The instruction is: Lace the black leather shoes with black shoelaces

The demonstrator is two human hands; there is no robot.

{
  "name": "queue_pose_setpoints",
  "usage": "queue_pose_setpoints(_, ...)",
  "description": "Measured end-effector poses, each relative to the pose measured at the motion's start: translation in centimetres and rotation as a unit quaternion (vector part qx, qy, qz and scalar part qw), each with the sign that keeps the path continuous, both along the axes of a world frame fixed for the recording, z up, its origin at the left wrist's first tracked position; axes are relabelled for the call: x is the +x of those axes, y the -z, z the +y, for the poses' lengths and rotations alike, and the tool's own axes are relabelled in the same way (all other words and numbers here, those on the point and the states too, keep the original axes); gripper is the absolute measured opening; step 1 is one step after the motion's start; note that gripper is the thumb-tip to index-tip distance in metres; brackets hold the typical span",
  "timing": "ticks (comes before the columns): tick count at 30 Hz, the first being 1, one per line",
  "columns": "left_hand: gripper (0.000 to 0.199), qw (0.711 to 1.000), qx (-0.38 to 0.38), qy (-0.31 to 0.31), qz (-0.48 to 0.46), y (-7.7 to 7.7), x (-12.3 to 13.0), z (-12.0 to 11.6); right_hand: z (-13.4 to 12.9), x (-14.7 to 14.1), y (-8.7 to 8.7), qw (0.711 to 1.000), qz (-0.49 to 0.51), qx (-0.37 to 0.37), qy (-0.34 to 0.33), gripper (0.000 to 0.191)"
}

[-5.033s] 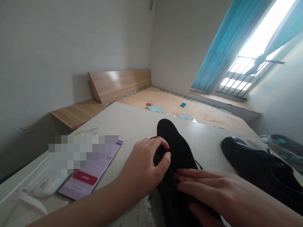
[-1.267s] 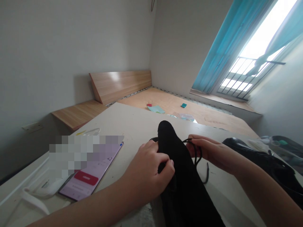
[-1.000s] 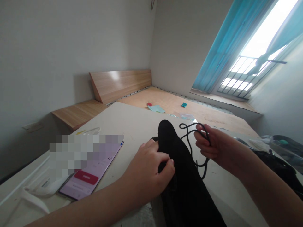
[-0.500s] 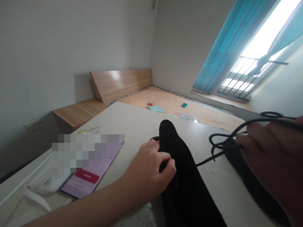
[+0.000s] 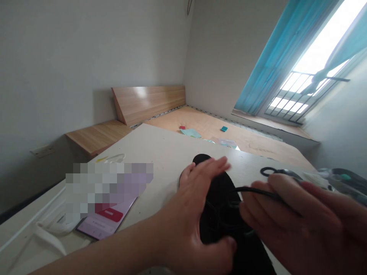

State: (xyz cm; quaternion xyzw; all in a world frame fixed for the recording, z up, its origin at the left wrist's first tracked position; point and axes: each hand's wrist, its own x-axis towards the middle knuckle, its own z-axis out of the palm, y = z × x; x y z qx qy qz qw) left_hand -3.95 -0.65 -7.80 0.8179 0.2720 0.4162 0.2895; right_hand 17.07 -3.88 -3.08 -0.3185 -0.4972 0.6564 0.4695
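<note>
A black shoe with a rounded, tongue-like end lies on the white table, partly covered by both hands. My left hand rests over its left side, fingers stretched out and thumb apart. Pinched in the fingers of my right hand is a black shoelace, which runs left to the middle of the shoe. Farther right, a loop of black cord shows above the right hand. The left fingertips are slightly blurred, and the underside of the shoe is hidden.
A phone with a lit screen lies left on the white table, beside a white strap and a pixelated area. Dark and clear items sit at the right. Behind is a wooden bed board with small packets.
My right hand has moved left and closer to the shoe, drawing the lace with it. My left hand has opened from a pinch, its fingers now stretched across the shoe.
</note>
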Motion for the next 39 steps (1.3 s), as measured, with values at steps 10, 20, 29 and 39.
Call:
queue_pose_setpoints(10, 0.013, 0.993, -0.097, 0.066, 0.003, -1.7, 0.3, -0.2, -0.2, -2.4, -0.7, 0.991, -0.098, 0.086, -0.021, 0.027)
queue_pose_setpoints(20, 0.022, 0.972, -0.194, 0.058, -0.117, -1.9, -0.1, -0.2, 0.7, -1.6, -0.9, 0.701, -0.578, 0.418, 0.004, 0.026)
queue_pose_setpoints(29, 0.020, 0.971, -0.205, 0.050, -0.110, -1.5, -0.4, 0.0, -0.3, -1.5, -1.7, 0.874, -0.435, 0.213, 0.042, 0.040)
queue_pose_setpoints(39, 0.007, 0.980, -0.119, 0.147, 0.056, -3.1, 0.5, -0.6, -0.3, -1.5, 0.6, 0.937, -0.242, 0.239, 0.085, 0.043)
